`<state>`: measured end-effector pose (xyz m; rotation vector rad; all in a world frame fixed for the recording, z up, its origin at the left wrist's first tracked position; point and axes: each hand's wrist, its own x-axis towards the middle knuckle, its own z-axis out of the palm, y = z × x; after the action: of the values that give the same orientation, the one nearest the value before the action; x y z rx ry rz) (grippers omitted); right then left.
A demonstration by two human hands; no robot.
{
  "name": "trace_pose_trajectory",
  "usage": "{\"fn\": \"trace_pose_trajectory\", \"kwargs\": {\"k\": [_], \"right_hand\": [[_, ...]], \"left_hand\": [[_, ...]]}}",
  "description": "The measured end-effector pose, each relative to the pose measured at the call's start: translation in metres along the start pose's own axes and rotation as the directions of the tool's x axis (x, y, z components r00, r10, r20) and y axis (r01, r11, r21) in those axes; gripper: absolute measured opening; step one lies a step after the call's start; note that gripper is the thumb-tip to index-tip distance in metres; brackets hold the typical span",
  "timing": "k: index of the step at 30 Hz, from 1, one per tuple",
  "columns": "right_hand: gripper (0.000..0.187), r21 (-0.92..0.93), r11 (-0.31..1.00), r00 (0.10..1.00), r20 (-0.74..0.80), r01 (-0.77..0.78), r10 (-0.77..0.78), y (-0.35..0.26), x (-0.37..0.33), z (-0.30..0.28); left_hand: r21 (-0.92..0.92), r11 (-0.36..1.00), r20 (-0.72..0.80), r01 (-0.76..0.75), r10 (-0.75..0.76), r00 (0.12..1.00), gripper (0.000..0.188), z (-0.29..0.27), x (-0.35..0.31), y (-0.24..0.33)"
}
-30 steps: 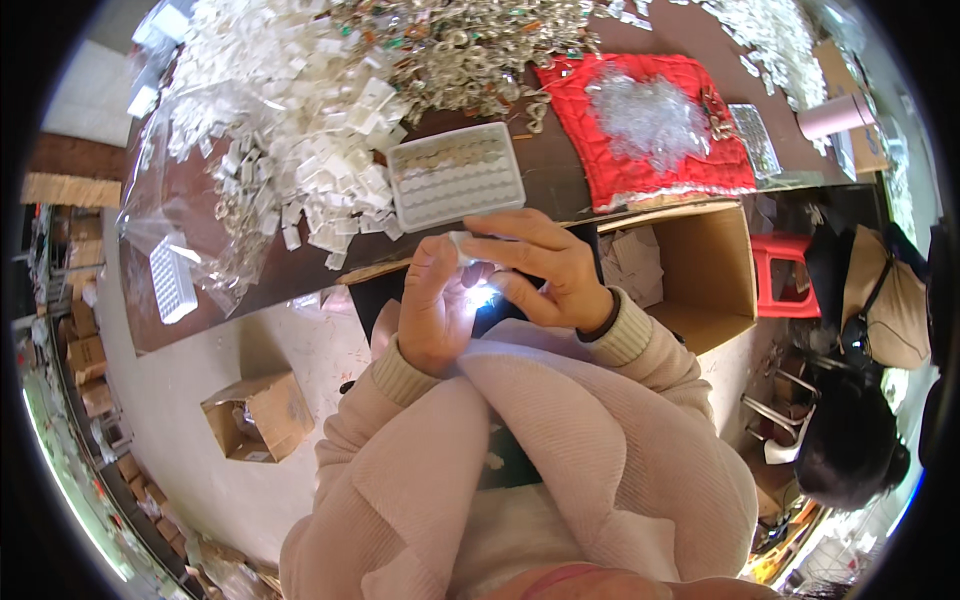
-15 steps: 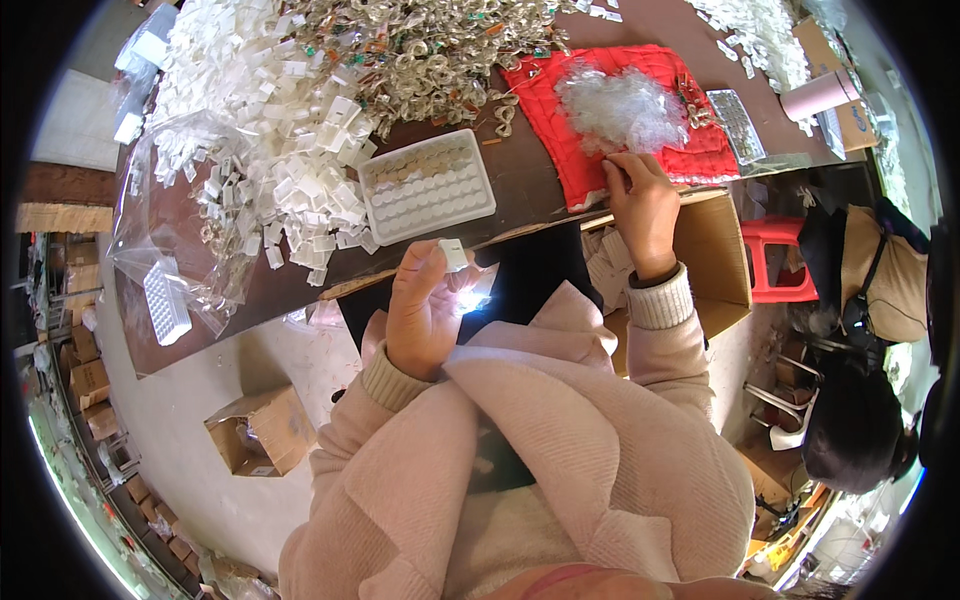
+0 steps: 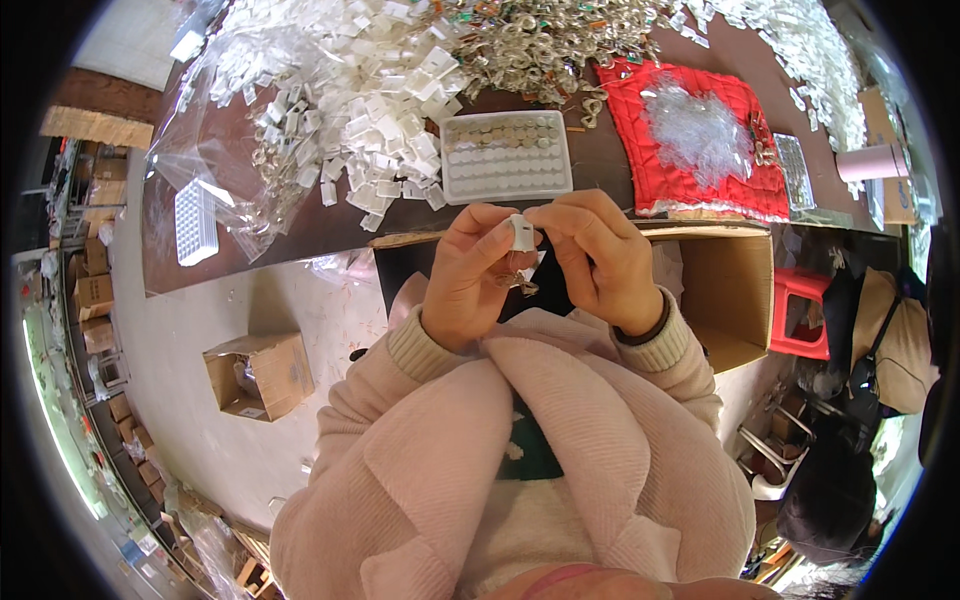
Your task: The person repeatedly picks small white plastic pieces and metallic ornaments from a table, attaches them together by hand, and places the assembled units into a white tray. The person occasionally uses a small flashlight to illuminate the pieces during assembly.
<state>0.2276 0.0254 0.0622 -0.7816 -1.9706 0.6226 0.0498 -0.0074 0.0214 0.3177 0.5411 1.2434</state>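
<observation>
At the frame's centre, your left hand pinches a small white plastic piece; your right hand curls its fingertips to the piece's edge, its grip unclear. Beyond, upper centre on the counter, sits a tray of discs.

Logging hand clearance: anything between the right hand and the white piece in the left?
Nothing visible. The right hand is right beside the white piece, which the left hand holds; whether the right touches it, I can't tell.
</observation>
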Motion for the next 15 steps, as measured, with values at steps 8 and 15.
{"fn": "trace_pose_trajectory", "kwargs": {"k": [8,15], "right_hand": [[0.032,-0.042,0.999,0.987,0.16,0.016,-0.009,-0.008,0.008,0.002],[0.032,-0.126,0.992,0.977,0.215,0.017,0.011,-0.017,0.01,0.003]], "left_hand": [[0.12,0.992,0.037,-0.025,0.021,0.999,0.016,-0.001,-0.001,0.011],[0.253,0.96,0.061,-0.118,0.106,0.992,0.015,-0.002,-0.003,0.019]]}}
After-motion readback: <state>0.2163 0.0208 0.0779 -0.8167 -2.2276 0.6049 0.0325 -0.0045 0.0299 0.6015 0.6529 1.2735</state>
